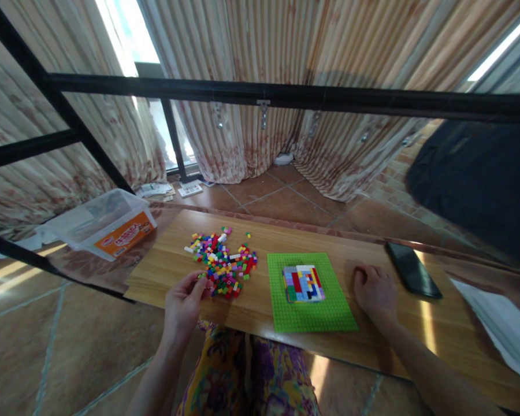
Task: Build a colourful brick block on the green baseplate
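Note:
My left hand (185, 296) is at the near left edge of a loose pile of small coloured building bricks (227, 267). Its thumb and fingers are pinched together on a small yellow-green building brick (201, 276), mostly covered by the fingertips. A green baseplate (338, 315) lies right of the pile. On it sits a low block of joined bricks (303, 284) in red, white, blue, yellow and green. My right hand (376, 292) rests palm down on the wooden table just right of the baseplate, fingers loosely bent and apart, holding nothing.
Right of my right hand lies a black phone (412, 270), with white paper (500, 326) beyond it. A clear plastic box (108, 222) with an orange label stands left of the wooden table (156, 263). A black metal bar (286, 95) crosses in front of the curtains.

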`<state>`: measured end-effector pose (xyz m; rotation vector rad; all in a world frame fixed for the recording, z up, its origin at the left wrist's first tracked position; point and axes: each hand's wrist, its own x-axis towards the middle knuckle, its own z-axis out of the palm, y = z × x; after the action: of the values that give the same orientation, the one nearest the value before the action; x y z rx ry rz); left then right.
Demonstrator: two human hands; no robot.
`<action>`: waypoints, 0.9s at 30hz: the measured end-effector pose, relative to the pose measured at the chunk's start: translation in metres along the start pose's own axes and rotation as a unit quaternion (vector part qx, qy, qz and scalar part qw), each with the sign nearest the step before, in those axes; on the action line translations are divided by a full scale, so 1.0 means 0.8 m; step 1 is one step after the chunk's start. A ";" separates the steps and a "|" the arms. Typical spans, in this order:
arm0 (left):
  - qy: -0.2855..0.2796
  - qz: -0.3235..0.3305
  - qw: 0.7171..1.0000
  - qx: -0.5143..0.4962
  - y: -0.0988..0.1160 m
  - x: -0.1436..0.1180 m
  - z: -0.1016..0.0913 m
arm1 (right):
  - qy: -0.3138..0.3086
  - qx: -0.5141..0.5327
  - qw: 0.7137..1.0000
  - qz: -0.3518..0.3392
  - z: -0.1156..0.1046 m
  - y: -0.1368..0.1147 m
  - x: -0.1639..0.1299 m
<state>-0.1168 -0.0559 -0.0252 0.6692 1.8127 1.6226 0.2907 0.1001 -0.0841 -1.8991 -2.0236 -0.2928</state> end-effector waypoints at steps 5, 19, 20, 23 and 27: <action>-0.064 -0.034 0.997 0.025 0.000 0.004 0.016 | 0.004 -0.006 1.000 0.006 -0.001 -0.001 0.000; -0.104 0.031 0.978 0.176 -0.002 0.016 0.052 | 0.005 -0.002 1.000 0.002 -0.001 -0.001 0.000; -0.104 0.025 0.979 0.171 -0.003 0.017 0.052 | 0.005 0.000 1.000 0.004 -0.001 -0.001 0.000; -0.111 0.010 0.983 0.144 -0.005 0.016 0.050 | 0.003 0.002 1.000 0.011 -0.001 -0.001 0.000; -0.119 -0.024 0.990 0.072 -0.002 0.007 0.050 | 0.005 0.006 1.000 0.010 -0.001 -0.002 0.000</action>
<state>-0.0916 -0.0252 -0.0300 0.8403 1.7663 1.3268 0.2895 0.0995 -0.0832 -1.9058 -1.9945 -0.2838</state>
